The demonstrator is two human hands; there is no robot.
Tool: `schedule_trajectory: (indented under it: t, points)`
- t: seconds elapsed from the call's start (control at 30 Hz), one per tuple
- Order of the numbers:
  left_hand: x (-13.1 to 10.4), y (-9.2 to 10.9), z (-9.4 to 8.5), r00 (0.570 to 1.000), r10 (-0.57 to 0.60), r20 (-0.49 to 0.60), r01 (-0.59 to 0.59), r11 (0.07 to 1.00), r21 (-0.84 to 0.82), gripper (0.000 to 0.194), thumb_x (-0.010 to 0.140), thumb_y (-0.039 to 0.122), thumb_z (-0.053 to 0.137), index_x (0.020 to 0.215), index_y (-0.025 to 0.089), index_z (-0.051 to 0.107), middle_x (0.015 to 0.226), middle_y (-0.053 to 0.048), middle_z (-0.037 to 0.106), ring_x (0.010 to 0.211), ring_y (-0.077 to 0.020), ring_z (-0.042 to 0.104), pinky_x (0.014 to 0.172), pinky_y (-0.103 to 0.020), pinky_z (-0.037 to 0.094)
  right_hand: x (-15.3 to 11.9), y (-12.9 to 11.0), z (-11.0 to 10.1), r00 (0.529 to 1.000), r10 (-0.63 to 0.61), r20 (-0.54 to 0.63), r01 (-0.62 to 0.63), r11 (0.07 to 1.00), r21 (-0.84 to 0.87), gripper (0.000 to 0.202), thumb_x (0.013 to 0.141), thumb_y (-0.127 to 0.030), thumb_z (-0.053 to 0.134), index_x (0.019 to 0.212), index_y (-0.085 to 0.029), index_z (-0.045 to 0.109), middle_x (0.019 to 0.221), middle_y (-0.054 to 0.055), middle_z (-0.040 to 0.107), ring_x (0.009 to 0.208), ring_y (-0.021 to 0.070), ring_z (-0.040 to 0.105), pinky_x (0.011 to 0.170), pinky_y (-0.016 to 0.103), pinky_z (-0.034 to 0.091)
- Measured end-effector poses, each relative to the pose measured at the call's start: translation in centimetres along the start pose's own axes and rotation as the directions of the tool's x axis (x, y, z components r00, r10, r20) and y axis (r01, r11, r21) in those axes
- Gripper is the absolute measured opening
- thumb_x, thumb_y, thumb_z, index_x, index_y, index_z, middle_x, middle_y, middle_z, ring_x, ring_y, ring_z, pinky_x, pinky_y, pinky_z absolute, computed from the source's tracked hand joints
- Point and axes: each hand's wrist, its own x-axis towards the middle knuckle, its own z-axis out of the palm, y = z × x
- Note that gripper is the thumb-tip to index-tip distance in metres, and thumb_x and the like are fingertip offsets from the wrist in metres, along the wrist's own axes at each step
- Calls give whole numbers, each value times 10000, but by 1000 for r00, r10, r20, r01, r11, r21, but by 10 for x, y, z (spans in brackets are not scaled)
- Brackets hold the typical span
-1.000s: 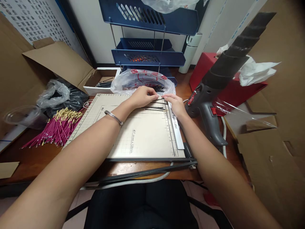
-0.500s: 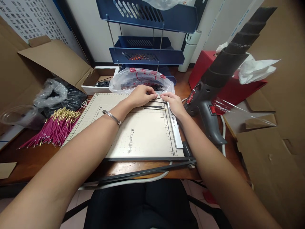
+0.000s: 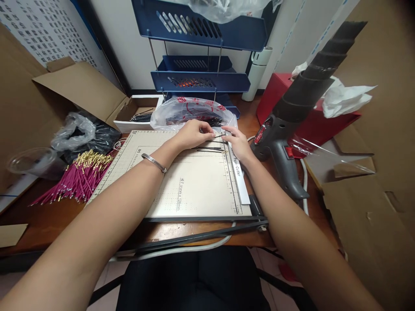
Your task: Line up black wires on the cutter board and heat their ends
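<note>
My left hand (image 3: 196, 134) rests over the far part of a cream paper cutter board (image 3: 201, 185), its thumb and fingers pinched on a thin black wire (image 3: 218, 137). That wire points right, towards my right hand (image 3: 238, 143). Thumb and index finger of my right hand are spread apart beside the wire's end, over the cutter's white edge strip (image 3: 240, 181). Several more thin dark wires (image 3: 210, 149) lie across the board just below my hands. Behind them, a clear plastic bag with red print (image 3: 194, 108) holds more dark wires.
Left of the board lies a pile of magenta wires with gold ends (image 3: 86, 175). A white box (image 3: 139, 125) with black wires stands behind. A grey heat gun (image 3: 285, 147) stands right, before a red tissue box (image 3: 275, 93). The cutter's dark arm (image 3: 201, 235) lies along the front.
The fingertips of both hands were close together and have now separated, with the right fingers opening. The whole view has shifted slightly downward.
</note>
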Motion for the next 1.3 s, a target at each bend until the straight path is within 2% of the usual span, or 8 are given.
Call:
schedule_trajectory:
  t: [0.3, 0.6, 0.8, 0.9, 1.03, 1.3]
  points:
    - [0, 0, 0, 1000, -2, 3, 2, 1000, 11, 189, 792, 304, 733, 860, 159, 833, 813, -55, 779, 733, -167, 607, 775, -308, 459, 0, 1, 4, 995, 91, -45, -87, 992, 95, 471, 651, -297, 681, 1115, -217, 667, 1190, 74, 723, 1226, 279, 628, 1203, 481, 412]
    - [0, 1, -1, 1000, -9, 1, 9, 1000, 8, 174, 786, 288, 739, 845, 157, 839, 837, -65, 794, 775, -187, 656, 818, -318, 492, 2, 2, 1, 996, 76, -43, -73, 995, 72, 399, 657, -292, 673, 1052, -235, 683, 1166, 52, 722, 1244, 276, 597, 1184, 467, 413]
    - [-2, 1, -3, 998, -21, 55, 24, 997, -67, 168, 774, 252, 722, 846, 145, 830, 766, -45, 764, 706, -166, 629, 707, -297, 477, 3, 4, 1, 997, 63, -48, -59, 995, 84, 395, 662, -283, 678, 1053, -232, 699, 1176, 59, 727, 1243, 279, 609, 1188, 481, 416]
    - [-3, 2, -4, 997, -29, 77, 36, 996, -85, 144, 757, 225, 732, 827, 140, 826, 750, -39, 755, 688, -152, 616, 724, -296, 487, 2, 3, 2, 995, 75, -72, -69, 994, 82, 387, 660, -276, 690, 1044, -226, 698, 1200, 66, 732, 1256, 276, 607, 1191, 480, 417]
    - [-3, 2, -5, 996, -15, 91, 24, 995, -99, 144, 772, 221, 729, 837, 141, 829, 780, -49, 767, 711, -156, 630, 756, -304, 505, 1, 2, 3, 996, 67, -54, -62, 994, 94, 416, 669, -306, 717, 1074, -220, 684, 1181, 73, 740, 1209, 269, 636, 1167, 468, 439]
    - [-1, -1, -4, 995, 11, 96, -2, 996, -93, 147, 783, 228, 746, 853, 150, 849, 819, -52, 787, 762, -171, 660, 789, -296, 508, 2, 6, 3, 997, 72, -23, -68, 989, 132, 513, 612, -259, 726, 1116, -198, 650, 1189, 97, 736, 1197, 276, 663, 1155, 472, 462]
